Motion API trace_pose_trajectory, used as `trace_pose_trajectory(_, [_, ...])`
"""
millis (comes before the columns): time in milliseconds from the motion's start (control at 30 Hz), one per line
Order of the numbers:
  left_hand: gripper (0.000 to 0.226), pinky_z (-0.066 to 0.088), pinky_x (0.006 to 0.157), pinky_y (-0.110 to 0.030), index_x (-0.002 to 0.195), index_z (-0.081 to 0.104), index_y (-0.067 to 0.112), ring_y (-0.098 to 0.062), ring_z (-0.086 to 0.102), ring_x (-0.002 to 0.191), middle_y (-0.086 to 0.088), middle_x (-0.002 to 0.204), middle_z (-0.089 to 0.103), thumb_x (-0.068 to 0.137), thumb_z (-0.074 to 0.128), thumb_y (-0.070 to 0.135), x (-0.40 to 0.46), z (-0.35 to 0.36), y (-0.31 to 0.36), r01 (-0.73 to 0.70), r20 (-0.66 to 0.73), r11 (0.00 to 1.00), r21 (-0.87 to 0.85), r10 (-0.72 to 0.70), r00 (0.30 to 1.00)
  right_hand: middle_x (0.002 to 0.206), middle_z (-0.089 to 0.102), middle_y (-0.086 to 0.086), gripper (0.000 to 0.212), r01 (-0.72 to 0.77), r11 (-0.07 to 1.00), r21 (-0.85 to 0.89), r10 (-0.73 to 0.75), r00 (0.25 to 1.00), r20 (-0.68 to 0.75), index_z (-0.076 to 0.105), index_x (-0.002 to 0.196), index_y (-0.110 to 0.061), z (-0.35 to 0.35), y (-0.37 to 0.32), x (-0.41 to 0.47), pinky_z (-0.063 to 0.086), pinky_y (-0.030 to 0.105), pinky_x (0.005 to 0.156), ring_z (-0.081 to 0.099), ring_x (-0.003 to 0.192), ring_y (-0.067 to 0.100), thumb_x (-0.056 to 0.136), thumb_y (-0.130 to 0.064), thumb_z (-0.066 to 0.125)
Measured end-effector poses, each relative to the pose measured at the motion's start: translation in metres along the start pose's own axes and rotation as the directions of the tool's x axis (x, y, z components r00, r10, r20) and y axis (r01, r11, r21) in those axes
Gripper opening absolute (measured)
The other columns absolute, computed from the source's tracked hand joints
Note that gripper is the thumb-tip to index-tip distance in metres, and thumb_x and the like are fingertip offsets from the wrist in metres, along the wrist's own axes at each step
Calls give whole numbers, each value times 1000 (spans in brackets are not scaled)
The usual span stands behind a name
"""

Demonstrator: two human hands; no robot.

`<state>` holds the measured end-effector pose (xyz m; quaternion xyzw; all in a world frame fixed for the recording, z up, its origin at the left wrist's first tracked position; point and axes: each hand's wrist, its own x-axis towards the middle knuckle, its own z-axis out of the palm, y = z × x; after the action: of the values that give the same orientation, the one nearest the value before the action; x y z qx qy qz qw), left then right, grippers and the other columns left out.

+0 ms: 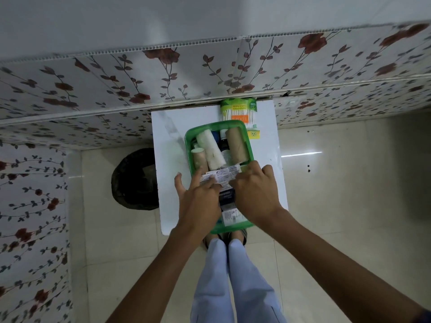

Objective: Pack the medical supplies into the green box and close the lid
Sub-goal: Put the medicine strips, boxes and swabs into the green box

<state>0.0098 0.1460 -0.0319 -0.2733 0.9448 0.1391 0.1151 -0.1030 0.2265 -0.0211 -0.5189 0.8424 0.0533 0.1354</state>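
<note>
Green box [190, 136] sits mid-desk [268, 145], open, rolls and bottles packed at 12 o'clock end to leave 6 o'clock end free. Printed packet [221, 174] lies flat there. Left hand [200, 199] fingers spread, pressing packet down. Right hand [254, 190] curled, pinching packet edge. Cotton-swab pack [238, 111] outside box at 12 o'clock, unpacked. Lid not seen.

Bench [168, 145]: left strip bare, passable. Right strip bare. Far edge: cotton-swab packet [238, 112] against the wall, touching the green box [190, 136]. Box interior crowded with rolls; both hands cover its near half.
</note>
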Motion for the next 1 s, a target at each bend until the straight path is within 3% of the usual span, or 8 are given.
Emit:
trace_pose_trajectory(167, [35, 35, 82, -38, 101, 67, 15, -29, 54, 100, -5, 89, 72, 80, 38, 19, 38, -24, -12, 1, -199, 940, -341, -73, 977, 80, 74, 11, 21, -135, 773, 620, 217, 974, -58, 72, 90, -14, -30, 36, 26, 54, 34, 61, 62, 62, 26, 81, -6, 54])
trace_pose_trajectory(333, [24, 49, 77, -33, 105, 67, 13, -20, 62, 90, -1, 91, 70, 88, 50, 9, 73, -55, -9, 6, -203, 719, -695, -204, 958, 105, 71, 12, 29, -563, 337, 754, 584, 753, 301, 67, 106, -9, -12, 83, 81, 52, 42, 88, 65, 94, 29, 81, -21, 59])
trace_pose_trajectory(433, [23, 53, 71, -32, 102, 66, 15, -8, 62, 73, -3, 95, 72, 88, 49, 7, 87, -59, -11, 53, -174, 606, -794, -310, 935, 122, 60, 16, 55, -667, 400, 629, 593, 711, 377, 53, 119, -1, 2, 86, 120, 43, 35, 93, 55, 113, 31, 81, -39, 63])
trace_pose_trajectory(600, [23, 52, 77, -24, 102, 65, 15, -3, 63, 83, -1, 94, 71, 88, 50, 6, 87, -55, -18, 46, -212, 616, -786, -339, 917, 131, 49, 16, 91, -752, 425, 504, 584, 653, 482, 30, 130, -7, 8, 71, 160, 40, 48, 100, 47, 121, 35, 65, -52, 74])
trace_pose_trajectory(700, [21, 48, 75, -14, 101, 65, 15, -1, 62, 84, 0, 93, 72, 89, 50, 8, 82, -49, -25, 46, -223, 650, -759, -325, 919, 118, 60, 12, 73, -747, 413, 520, 578, 657, 485, 46, 115, -9, 9, 70, 166, 44, 43, 96, 56, 110, 30, 63, -49, 78])
trace_pose_trajectory(800, [23, 52, 79, -29, 104, 64, 12, -16, 65, 91, -4, 98, 70, 87, 48, 13, 76, -44, -28, 20, -285, 691, -723, -324, 902, 91, 63, 6, 40, -692, 390, 607, 539, 706, 459, 52, 71, -13, 7, 75, 160, 49, 29, 73, 61, 87, 23, 64, -42, 79])
trace_pose_trajectory(900, [31, 50, 85, -43, 112, 59, 8, -27, 58, 101, -11, 109, 64, 84, 47, 12, 64, -37, -30, 61, -326, 734, -676, -373, 869, 80, 59, 4, 33, -605, 277, 747, 585, 723, 368, 58, 79, -9, 4, 78, 146, 39, 22, 53, 55, 77, 20, 68, -35, 77])
trace_pose_trajectory(1000, [35, 47, 92, -44, 120, 53, 7, -25, 53, 109, -14, 118, 55, 85, 48, 11, 49, -26, -33, 148, -263, 689, -710, -454, 851, 81, 61, 8, 32, -514, 371, 773, 677, 719, 153, 58, 90, -5, -5, 81, 117, 38, 27, 51, 54, 75, 23, 76, -30, 70])
